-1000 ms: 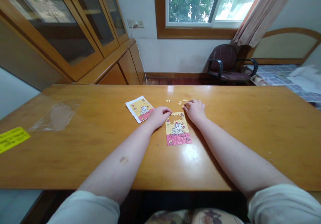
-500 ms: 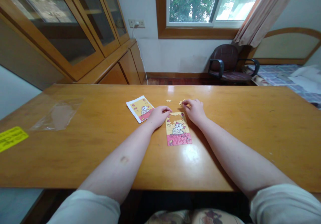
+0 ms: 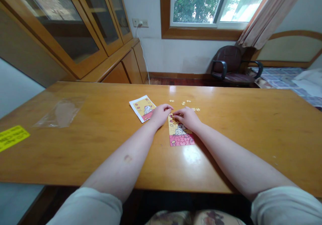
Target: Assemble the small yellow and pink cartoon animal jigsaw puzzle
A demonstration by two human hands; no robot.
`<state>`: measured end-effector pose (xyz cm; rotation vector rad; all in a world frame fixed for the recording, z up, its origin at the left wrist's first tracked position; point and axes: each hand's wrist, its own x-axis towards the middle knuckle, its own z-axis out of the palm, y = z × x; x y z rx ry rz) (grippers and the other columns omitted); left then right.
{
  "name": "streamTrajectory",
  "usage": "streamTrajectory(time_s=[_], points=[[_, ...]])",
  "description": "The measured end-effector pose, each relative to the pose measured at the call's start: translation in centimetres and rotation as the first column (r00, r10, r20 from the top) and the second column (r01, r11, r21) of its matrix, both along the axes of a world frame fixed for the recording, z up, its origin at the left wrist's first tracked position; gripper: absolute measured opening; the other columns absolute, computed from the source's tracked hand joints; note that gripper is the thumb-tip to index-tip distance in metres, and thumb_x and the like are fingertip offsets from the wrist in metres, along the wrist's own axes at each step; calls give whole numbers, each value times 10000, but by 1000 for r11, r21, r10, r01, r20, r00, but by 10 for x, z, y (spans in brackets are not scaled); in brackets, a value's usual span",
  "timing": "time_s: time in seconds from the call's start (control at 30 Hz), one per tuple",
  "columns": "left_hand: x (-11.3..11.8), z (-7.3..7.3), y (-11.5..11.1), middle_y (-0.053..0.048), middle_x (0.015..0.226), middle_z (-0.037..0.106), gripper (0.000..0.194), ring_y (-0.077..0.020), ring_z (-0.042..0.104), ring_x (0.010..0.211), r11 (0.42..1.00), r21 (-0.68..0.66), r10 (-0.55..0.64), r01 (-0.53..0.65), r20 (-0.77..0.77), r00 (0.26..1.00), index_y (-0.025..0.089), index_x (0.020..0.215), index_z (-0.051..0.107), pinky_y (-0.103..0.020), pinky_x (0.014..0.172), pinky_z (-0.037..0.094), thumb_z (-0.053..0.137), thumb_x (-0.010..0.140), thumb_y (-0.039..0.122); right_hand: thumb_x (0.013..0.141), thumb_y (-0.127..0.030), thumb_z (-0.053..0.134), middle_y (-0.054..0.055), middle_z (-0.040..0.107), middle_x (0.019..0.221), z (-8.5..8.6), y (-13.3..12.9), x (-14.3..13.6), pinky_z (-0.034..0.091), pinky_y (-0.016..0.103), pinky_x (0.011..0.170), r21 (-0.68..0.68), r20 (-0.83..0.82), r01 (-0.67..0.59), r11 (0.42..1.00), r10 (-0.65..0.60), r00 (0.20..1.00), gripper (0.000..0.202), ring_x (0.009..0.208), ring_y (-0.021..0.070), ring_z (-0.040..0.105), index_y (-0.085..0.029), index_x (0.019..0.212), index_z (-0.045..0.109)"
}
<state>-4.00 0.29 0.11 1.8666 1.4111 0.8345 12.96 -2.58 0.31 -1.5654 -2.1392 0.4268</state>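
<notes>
A mostly assembled jigsaw puzzle lies flat on the table, yellow above and pink below, with a white cartoon animal in the middle. My right hand reaches over its upper part, thumb and fingers pinched on a small puzzle piece near the upper left corner. The hand covers much of the top rows, so the gap there is partly hidden. My left hand rests by the puzzle's upper left edge, fingers loosely curled and slightly apart, holding nothing visible. Beneath that hand's side lies a reference picture card with the same design.
Several loose puzzle pieces lie beyond my hands on the wooden table. A clear plastic bag and a yellow label are at the left. A chair stands past the far edge.
My right hand has moved left and nearer, from the loose pieces to the puzzle's upper left part. My left hand stays by the puzzle's edge. The view has shifted slightly.
</notes>
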Motion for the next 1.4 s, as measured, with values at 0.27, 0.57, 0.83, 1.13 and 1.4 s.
streamTrajectory(time_s=[0.27,0.57,0.83,1.13,1.4], points=[[2,5,-3,-29,932,723,239,-184,641,889,1000,-14,1,-2,-24,1000,190,877,707,-304,864,480,489,780,187,847,-321,618,47,727,910,-3,-2,-3,348,334,769,68,107,20,997,-27,994,161,876,211,557,-255,906,752],[0,0,-1,-28,937,714,242,-173,630,892,1000,3,7,-7,30,1000,182,892,700,-295,861,481,482,787,180,878,-319,555,85,684,991,0,-7,4,310,357,785,139,160,-67,988,44,986,216,934,230,517,-233,963,734],[-3,5,-3,-38,961,682,250,-166,602,861,992,125,35,-22,-103,994,187,930,692,-299,844,477,489,787,168,876,-366,555,75,650,1053,1,-9,4,307,382,823,122,229,-120,985,90,969,237,967,244,481,-275,997,737],[-6,5,-5,-68,966,692,236,-234,605,938,986,136,-25,95,-445,895,221,924,723,-344,880,468,539,779,245,863,-326,571,74,650,1041,-1,-9,4,313,371,812,149,202,-100,984,69,977,209,955,235,493,-230,956,731],[-5,7,-6,-61,927,711,229,-234,612,902,989,124,-20,85,-451,892,229,901,733,-352,852,478,546,774,265,871,-373,578,71,643,1019,-1,-9,4,305,370,811,157,212,-143,977,108,971,204,945,233,476,-275,939,743]])
